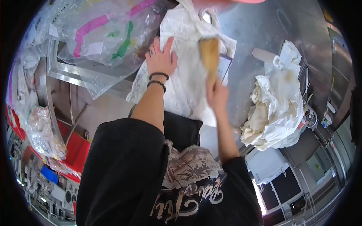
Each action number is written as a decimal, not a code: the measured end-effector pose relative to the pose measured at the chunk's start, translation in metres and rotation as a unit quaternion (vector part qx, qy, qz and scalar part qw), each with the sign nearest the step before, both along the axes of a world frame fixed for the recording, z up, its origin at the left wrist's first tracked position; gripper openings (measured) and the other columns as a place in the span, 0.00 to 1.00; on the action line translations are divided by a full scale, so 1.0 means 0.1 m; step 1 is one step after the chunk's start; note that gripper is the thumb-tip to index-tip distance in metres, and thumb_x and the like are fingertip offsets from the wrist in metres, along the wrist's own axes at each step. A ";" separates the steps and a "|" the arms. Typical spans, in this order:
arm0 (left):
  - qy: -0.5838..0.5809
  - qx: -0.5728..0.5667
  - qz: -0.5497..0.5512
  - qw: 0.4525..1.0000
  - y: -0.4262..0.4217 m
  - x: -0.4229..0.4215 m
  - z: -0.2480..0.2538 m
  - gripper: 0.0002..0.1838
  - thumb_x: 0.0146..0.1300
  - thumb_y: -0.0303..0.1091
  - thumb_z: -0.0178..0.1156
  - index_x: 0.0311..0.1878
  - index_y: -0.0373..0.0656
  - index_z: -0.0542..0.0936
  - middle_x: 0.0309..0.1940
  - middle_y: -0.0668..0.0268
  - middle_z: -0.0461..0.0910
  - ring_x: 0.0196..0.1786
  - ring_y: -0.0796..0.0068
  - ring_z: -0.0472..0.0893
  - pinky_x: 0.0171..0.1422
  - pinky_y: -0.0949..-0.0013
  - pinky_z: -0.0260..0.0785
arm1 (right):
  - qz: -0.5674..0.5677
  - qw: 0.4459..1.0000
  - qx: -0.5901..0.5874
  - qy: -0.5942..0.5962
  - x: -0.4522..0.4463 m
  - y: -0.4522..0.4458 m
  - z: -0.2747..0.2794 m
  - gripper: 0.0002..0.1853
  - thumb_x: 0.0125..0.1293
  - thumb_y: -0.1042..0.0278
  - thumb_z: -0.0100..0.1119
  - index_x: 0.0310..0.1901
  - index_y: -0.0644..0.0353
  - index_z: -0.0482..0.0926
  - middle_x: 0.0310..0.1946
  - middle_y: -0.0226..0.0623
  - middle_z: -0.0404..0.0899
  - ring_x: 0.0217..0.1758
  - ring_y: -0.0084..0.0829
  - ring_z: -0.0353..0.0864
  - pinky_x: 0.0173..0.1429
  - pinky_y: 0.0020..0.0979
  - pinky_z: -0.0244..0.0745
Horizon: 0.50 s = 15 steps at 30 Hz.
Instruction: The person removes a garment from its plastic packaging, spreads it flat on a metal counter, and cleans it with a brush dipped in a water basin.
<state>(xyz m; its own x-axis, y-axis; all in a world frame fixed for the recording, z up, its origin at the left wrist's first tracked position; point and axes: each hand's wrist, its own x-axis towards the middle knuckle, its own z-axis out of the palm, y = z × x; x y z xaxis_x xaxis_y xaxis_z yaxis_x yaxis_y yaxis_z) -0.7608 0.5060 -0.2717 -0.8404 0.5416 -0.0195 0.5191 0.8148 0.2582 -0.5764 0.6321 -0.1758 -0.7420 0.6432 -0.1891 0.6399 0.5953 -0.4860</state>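
A wrinkled white cloth (181, 71) is laid out on the steel table in front of me. My left hand (161, 60) presses on its left side, fingers spread and flat, with dark beaded bands at the wrist. In my right hand (217, 96) is a tan flat brush (209, 54), wide at its far end and smeared by motion. The brush is over the right part of the cloth; whether it touches cannot be told. Just right of the brush, a dark-edged flat object (225, 64) shows partly from beneath the cloth.
Clear plastic bags with pink and green tape (102, 37) cover the left side. A crumpled white bundle (277, 109) lies on the right of the steel table (241, 28), below a pale roll (264, 55). Part of a pink container (230, 3) shows at the top edge.
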 end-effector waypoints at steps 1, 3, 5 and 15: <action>-0.014 -0.004 -0.003 1.000 -0.05 0.08 0.04 0.33 0.61 0.45 0.57 0.73 0.66 0.68 0.70 0.52 0.63 0.59 0.52 0.72 0.58 0.55 0.65 | -0.039 0.999 -0.022 0.022 -0.26 0.22 0.23 0.15 0.69 0.55 0.61 0.47 0.56 0.77 0.16 0.32 0.74 0.17 0.36 0.72 0.25 0.35 0.67; -0.015 0.005 -0.001 1.000 0.04 0.00 0.06 0.34 0.61 0.45 0.57 0.73 0.66 0.68 0.71 0.52 0.63 0.59 0.52 0.71 0.58 0.55 0.65 | -0.073 0.991 -0.017 0.111 -0.85 0.76 0.54 0.17 0.68 0.56 0.64 0.52 0.56 0.75 0.16 0.29 0.73 0.18 0.29 0.70 0.25 0.32 0.65; -0.010 0.007 0.002 1.000 0.09 -0.09 0.03 0.34 0.61 0.45 0.57 0.73 0.66 0.68 0.71 0.52 0.62 0.60 0.52 0.71 0.58 0.55 0.65 | -0.022 0.992 0.045 0.118 -1.38 1.46 0.66 0.19 0.67 0.59 0.65 0.55 0.57 0.76 0.19 0.32 0.77 0.19 0.26 0.70 0.26 0.31 0.67; -0.035 0.014 0.003 0.999 0.07 -0.07 0.05 0.35 0.59 0.44 0.59 0.73 0.66 0.68 0.72 0.52 0.61 0.61 0.53 0.70 0.58 0.55 0.64 | 0.088 0.948 0.289 -0.097 -3.30 3.47 -0.54 0.19 0.65 0.55 0.60 0.37 0.68 0.85 0.23 0.46 0.82 0.25 0.46 0.82 0.31 0.43 0.75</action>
<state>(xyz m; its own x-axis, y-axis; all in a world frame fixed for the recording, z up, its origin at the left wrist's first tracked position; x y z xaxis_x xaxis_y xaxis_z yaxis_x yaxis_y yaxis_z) -0.7678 0.5135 -0.2665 -0.8405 0.5382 -0.0626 0.4949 0.8095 0.3158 -0.9061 0.9788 -0.2298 -0.8342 0.5512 0.0136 0.5507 0.8317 0.0701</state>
